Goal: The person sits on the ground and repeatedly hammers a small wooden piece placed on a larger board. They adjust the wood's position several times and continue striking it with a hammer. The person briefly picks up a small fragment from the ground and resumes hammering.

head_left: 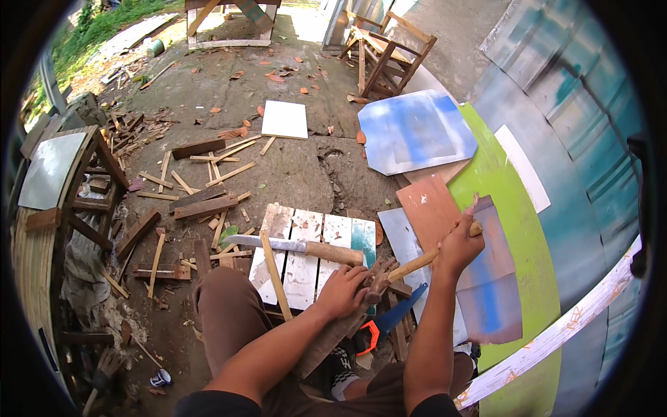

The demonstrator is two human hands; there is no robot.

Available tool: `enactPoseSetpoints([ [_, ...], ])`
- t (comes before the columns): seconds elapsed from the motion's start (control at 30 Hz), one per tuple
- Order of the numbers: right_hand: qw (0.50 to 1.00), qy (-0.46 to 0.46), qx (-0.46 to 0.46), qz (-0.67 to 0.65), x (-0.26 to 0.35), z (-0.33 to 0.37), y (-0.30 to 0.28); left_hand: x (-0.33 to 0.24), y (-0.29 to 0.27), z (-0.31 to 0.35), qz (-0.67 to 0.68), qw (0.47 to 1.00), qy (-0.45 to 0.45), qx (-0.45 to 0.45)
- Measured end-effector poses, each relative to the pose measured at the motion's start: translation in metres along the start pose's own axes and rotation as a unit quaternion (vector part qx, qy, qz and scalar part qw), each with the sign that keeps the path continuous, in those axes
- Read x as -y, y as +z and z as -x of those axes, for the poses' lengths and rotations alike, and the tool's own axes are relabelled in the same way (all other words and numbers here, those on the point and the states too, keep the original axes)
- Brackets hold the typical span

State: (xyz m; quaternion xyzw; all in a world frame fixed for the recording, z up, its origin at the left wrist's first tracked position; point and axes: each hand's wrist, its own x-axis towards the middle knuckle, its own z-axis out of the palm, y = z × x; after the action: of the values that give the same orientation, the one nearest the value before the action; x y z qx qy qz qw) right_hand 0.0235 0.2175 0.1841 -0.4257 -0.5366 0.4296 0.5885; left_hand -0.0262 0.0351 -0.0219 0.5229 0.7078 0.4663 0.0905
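Between the left hand (342,290) and right hand (456,244) only a narrow gap stays open, crossed by the hammer (403,267). Ahead, the big knife (292,246) and a thin wood strip (275,275) lie across the white slat panel (306,257). Past them, bare ground (292,174) lies open; offcuts (201,201) crowd the left.

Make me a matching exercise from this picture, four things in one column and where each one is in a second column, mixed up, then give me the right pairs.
Things:
1. hammer
2. machete
3. white square tile
4. handsaw

Places:
A. lying across the white slatted panel
B. flat on the ground farther off, among dry leaves
C. gripped by the handle in the right hand
D. on the ground between the person's knees, orange handle showing

Pairs: 1-C, 2-A, 3-B, 4-D
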Motion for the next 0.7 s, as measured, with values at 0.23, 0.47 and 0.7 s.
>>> enactPoseSetpoints([
  [0.23, 0.999, 0.004, -0.015, -0.034, 0.003, 0.012, 0.002, -0.004, -0.004, 0.001, -0.011, 1.000, -0.009, 0.011],
  [0.47, 0.997, -0.003, -0.001, -0.081, -0.001, 0.013, -0.014, -0.001, -0.002, 0.001, 0.007, 1.000, -0.015, -0.008],
  [0.7, 0.997, -0.044, -0.008, -0.059, -0.018, 0.000, -0.017, -0.017, -0.010, 0.006, -0.107, 0.991, -0.073, 0.028],
])
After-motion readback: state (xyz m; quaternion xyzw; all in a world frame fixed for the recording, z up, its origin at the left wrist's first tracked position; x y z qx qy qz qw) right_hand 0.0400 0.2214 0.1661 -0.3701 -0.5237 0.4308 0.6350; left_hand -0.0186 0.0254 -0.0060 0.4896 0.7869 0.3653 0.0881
